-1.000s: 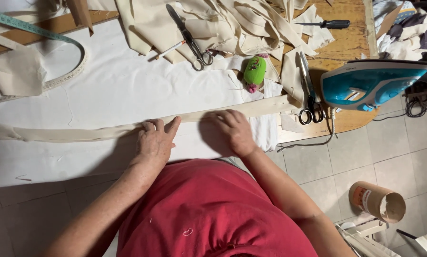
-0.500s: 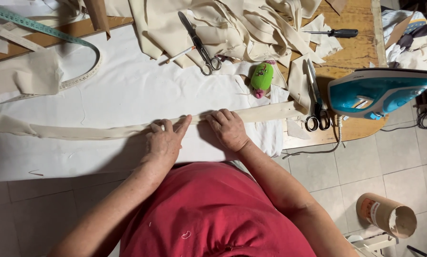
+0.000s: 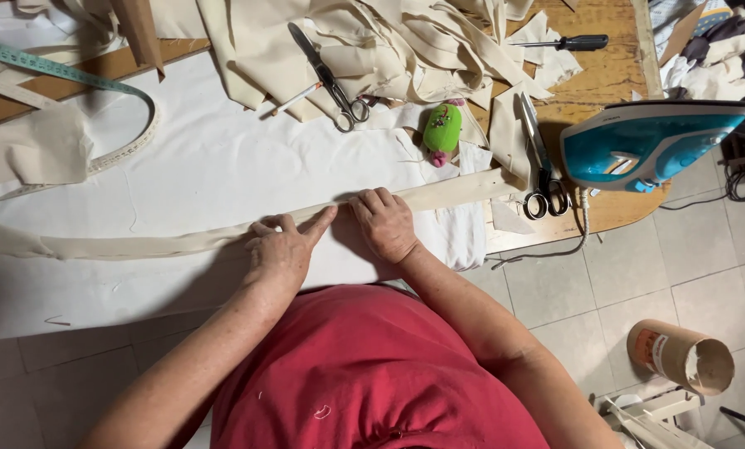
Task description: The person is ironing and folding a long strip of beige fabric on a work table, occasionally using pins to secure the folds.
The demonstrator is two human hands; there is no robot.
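Note:
A long cream fabric strip (image 3: 140, 244) lies across the white cloth (image 3: 223, 158) that covers the table. My left hand (image 3: 282, 251) rests flat on the strip with fingers spread and the forefinger pointing right. My right hand (image 3: 385, 223) presses on the strip just to the right, its fingers curled over the strip's far edge. The two hands almost touch. I wear a red shirt (image 3: 364, 374).
Scissors (image 3: 332, 76) and a second pair (image 3: 540, 158), a green pincushion (image 3: 441, 131), a blue iron (image 3: 651, 143), a screwdriver (image 3: 567, 41), a heap of cream scraps (image 3: 389, 41), a teal measuring tape (image 3: 65, 75). A cardboard tube (image 3: 680, 356) lies on the tiled floor.
Both hands have slid a little to the right along the strip and stay pressed on it. The view has shifted slightly.

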